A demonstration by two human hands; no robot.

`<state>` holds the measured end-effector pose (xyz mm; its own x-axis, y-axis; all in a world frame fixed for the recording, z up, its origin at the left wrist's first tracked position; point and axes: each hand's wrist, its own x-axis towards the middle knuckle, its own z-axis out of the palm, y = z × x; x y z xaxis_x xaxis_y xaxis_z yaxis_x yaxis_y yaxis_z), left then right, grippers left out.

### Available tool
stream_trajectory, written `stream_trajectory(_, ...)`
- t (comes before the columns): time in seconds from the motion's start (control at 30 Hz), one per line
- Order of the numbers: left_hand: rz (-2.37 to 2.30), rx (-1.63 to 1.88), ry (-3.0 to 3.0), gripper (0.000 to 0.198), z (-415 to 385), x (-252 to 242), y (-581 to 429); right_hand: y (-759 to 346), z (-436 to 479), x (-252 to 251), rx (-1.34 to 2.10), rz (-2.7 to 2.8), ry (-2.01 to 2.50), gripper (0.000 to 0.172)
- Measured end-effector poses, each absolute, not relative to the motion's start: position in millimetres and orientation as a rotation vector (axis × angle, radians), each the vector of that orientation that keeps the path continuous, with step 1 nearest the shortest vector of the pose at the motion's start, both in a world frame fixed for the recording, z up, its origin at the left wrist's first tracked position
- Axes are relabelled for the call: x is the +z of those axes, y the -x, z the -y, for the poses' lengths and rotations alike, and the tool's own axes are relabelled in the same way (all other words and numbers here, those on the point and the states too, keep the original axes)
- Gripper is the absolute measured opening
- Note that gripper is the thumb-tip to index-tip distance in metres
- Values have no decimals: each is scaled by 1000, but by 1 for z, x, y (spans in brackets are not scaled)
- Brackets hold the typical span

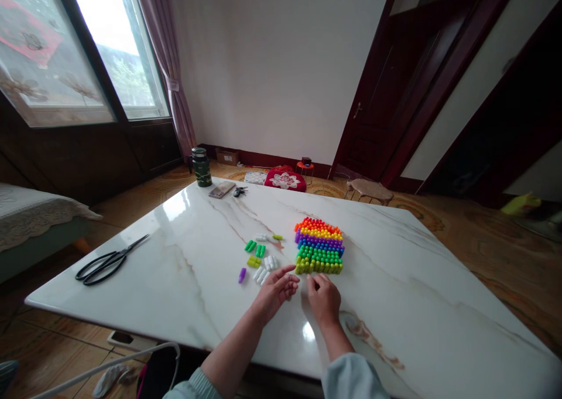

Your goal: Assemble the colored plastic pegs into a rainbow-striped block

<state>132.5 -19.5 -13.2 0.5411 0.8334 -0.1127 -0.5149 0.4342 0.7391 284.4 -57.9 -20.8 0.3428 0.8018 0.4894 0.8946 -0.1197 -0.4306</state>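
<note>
A rainbow-coloured block of small, round-topped plastic pieces [319, 246] stands on the white marble-look table [197, 299], in bands from red at the back to yellow-green at the front. At its front left corner is my left hand [277, 290], index finger reaching to the yellow-green row, the other fingers loosely curled with nothing visible in them. My right hand [325, 296] is just in front of the same row, fingertips pinched together; whatever they hold is hidden. Left of the block lie loose pieces: white ones [261, 275], green ones [260, 251], yellow-green ones [253, 262] and a purple one [242, 275].
Black-handled scissors [109, 263] lie at the table's left. Along the far left edge are a camouflage-patterned flask [201, 167], a phone [222, 189] and keys [239, 191]. A red cushion [285, 180] and a stool [369, 190] are beyond the table.
</note>
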Motion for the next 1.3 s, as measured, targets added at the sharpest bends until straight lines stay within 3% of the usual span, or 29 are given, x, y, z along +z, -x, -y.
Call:
stream_trajectory(0.1,-614,946,-910,42,22,-8,-128,-284,58,-24,-192,1528,1977,37)
stream_trajectory(0.23,-918,1142,-1497,20,8,12,-96,-284,56,-26,-179,1511,1995,37)
stream_trajectory(0.3,-1111,1192,-1873,25,-8,22,-73,-284,56,-26,-166,1495,1997,37)
stream_trajectory(0.47,-1327,622,-2425,40,-47,26,-34,-286,55,-26,-146,1483,1996,39)
stream_trajectory(0.7,-1380,471,-2492,33,-56,13,-38,-285,55,-26,-136,1486,1983,40)
stream_trajectory(0.83,-1395,716,-2421,19,-67,13,-45,-284,55,-24,-135,1479,1991,40)
stream_trajectory(0.97,-1501,888,-2323,26,-97,19,-70,-284,56,-24,-132,1476,1985,40)
stream_trajectory(1.3,-1529,466,-2403,11,-143,15,-146,-284,53,-25,-155,1476,1994,39)
